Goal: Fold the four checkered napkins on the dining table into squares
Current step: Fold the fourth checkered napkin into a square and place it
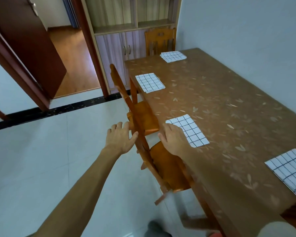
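Four checkered napkins lie on the table (220,108), spaced along its length.

1. First napkin (289,170): nearest position, at the right edge of the view, flat, with stacked layers visible along its lower edge.
2. Near chair (167,166): pushed in at the left side of the table, seat partly under the tabletop.
3. Left hand (120,137): extended over the floor, fingers spread and straight, grasping nothing. It is just beside the chair back; contact cannot be determined.
4. Right hand (173,139): extended over the table's left edge, fingers straight, grasping nothing. The fingertips cover the near-left corner of the second napkin (189,130); contact with the cloth cannot be determined.
5. Second chair (143,117): beyond the hands, on the same side of the table.
6. Third napkin (149,82): flat near the left edge, farther along.
7. Fourth napkin (173,56): at the far end, layered edges visible, just before the far chair (160,41).
8. Cabinet (120,47) and open door (24,40): behind the table.
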Demonstrator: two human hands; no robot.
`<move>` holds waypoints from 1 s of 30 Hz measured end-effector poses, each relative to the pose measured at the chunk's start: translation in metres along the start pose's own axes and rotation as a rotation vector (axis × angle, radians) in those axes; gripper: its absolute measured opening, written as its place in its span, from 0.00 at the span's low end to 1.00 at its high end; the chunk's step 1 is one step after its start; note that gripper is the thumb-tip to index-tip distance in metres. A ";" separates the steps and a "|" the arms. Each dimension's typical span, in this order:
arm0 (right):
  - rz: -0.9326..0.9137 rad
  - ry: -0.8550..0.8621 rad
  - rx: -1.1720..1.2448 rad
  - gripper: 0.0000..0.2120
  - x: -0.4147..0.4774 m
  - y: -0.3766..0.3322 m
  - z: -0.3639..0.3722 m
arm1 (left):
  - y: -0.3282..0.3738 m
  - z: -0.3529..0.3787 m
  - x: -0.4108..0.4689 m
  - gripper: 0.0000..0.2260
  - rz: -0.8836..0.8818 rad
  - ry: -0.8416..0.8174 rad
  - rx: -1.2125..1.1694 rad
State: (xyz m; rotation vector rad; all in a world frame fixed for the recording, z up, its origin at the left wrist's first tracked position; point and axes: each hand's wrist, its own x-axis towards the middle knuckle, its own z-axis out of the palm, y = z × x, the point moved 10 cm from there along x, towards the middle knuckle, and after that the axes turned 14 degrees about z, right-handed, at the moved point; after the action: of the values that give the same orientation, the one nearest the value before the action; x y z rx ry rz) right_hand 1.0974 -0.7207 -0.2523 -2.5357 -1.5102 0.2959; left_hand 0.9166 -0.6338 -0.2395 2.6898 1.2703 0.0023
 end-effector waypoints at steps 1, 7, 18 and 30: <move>0.013 0.003 0.006 0.26 0.006 -0.004 0.003 | -0.005 0.000 0.006 0.29 0.014 -0.007 0.002; 0.089 0.002 0.032 0.27 0.065 -0.033 0.026 | -0.043 0.002 0.066 0.31 0.130 -0.043 -0.007; 0.303 0.004 0.108 0.24 0.192 -0.083 0.032 | -0.122 -0.027 0.219 0.29 0.346 -0.108 -0.005; 0.547 -0.067 0.148 0.24 0.340 -0.134 0.049 | -0.210 -0.043 0.389 0.17 0.540 -0.250 -0.185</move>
State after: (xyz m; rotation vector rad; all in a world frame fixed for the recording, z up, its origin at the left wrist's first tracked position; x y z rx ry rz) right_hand 1.1290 -0.3557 -0.2937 -2.7872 -0.7460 0.5436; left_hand 1.0006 -0.1979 -0.2561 2.6734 0.4314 -0.1372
